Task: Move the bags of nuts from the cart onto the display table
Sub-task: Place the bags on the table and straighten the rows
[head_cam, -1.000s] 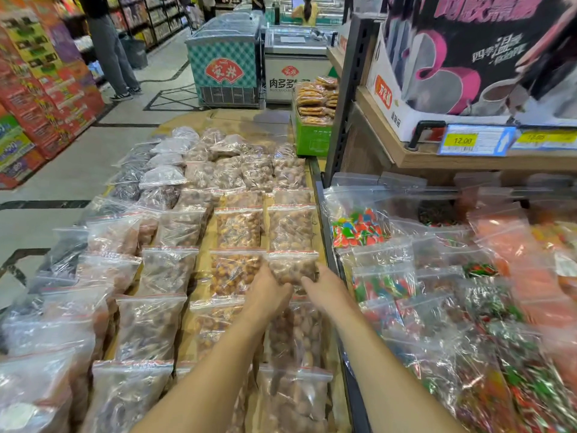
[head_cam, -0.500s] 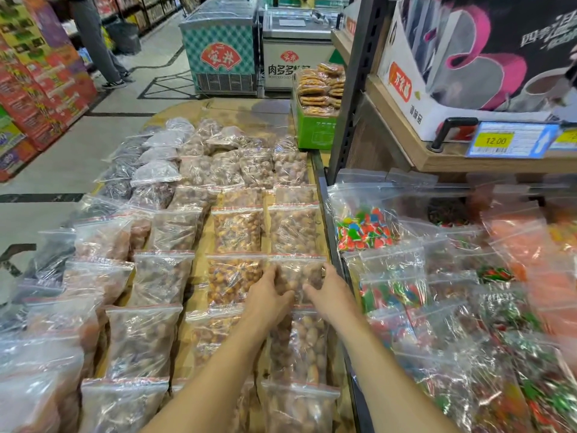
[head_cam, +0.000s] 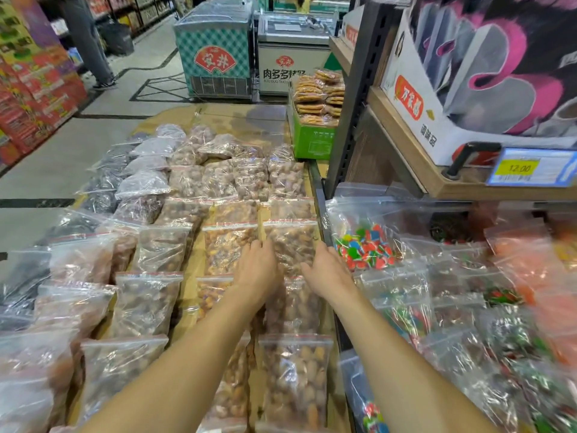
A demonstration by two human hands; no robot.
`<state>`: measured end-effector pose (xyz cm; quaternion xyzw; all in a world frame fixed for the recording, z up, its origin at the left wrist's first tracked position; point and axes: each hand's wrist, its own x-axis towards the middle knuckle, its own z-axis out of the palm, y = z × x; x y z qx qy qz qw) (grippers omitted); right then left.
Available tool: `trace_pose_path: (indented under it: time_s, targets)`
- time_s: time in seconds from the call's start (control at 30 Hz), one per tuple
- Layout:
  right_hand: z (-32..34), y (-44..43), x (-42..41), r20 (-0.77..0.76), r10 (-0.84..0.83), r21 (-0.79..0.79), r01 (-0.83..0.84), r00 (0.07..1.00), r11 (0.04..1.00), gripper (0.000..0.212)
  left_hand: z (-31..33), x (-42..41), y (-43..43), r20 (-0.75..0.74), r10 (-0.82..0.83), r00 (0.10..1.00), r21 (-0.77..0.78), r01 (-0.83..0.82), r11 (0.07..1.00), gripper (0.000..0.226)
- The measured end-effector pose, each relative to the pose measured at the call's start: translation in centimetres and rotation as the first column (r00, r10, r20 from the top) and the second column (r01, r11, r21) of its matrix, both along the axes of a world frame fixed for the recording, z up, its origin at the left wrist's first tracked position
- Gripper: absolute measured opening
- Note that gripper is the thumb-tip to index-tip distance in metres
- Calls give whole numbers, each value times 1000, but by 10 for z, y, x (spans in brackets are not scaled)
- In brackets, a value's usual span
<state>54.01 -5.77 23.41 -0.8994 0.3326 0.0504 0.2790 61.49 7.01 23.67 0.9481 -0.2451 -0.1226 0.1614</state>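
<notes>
Flanking nut bag (head_cam: 292, 245) on worktop (head_cam: 218, 115): left hand (head_cam: 259, 271), right hand (head_cam: 327, 273), fingers straight, touching its side edges.

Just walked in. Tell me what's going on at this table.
A person is arranging bags of nuts in rows on the display table. The left hand is at the left edge and the right hand at the right edge of one bag in the right-hand column, fingers fairly straight. That bag lies flat among the others.
</notes>
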Motion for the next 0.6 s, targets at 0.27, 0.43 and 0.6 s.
trace_pose_path:
  time_s: [0.27,0.43,0.6]
  targets:
    - [-17,-16,33,-44,-25,129,30,999,991,78,-6,28,-21,-169,15,985,-27,-20,999,61]
    - [-24,-22,36,8,-105,172,103,994,980,81,-17,29,-19,-102,-8,995,-147,-7,989,78]
    - [-19,-14,37,-15,-108,132,109,994,985,80,-17,32,-8,-56,-21,998,-173,12,985,71]
